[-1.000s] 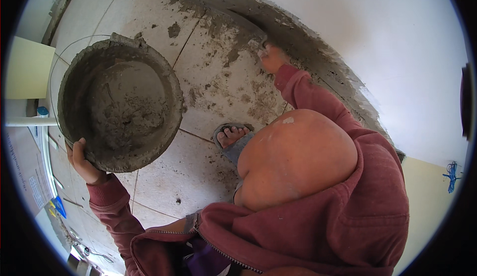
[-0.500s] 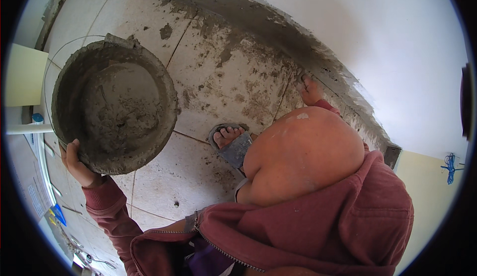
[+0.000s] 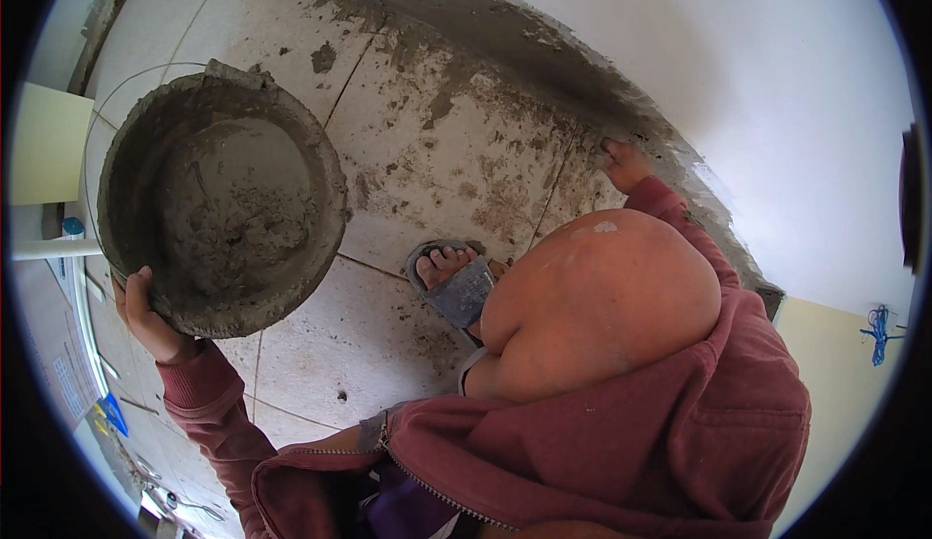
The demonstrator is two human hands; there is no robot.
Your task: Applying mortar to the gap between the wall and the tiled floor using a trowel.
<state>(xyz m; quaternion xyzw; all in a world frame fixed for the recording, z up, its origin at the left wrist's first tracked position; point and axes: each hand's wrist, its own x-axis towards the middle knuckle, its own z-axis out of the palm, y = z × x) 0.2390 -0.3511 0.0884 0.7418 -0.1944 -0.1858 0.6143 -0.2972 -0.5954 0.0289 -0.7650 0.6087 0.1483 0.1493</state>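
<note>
My left hand (image 3: 153, 325) grips the near rim of a mortar-caked bucket (image 3: 335, 248), fingers outside and thumb over the edge. Wet grey mortar (image 3: 238, 189) covers the inside of the bucket, and its thin wire handle (image 3: 87, 165) hangs over the left side. Beyond my bent knee, my right hand (image 3: 626, 165) is closed low against the strip of grey mortar (image 3: 544, 68) along the foot of the wall. Whatever its fingers hold is hidden or too small to name.
Mortar smears and crumbs dirty the pale floor tiles (image 3: 417, 151). My sandalled foot (image 3: 451, 277) stands between bucket and wall. The white wall (image 3: 757, 63) rises at right, with blue string (image 3: 880, 333) beyond it. A white pipe (image 3: 58, 250) lies left of the bucket.
My right hand has moved a little to the right and away from me along the wall's base, showing more sleeve. My left hand still grips the bucket rim, barely shifted.
</note>
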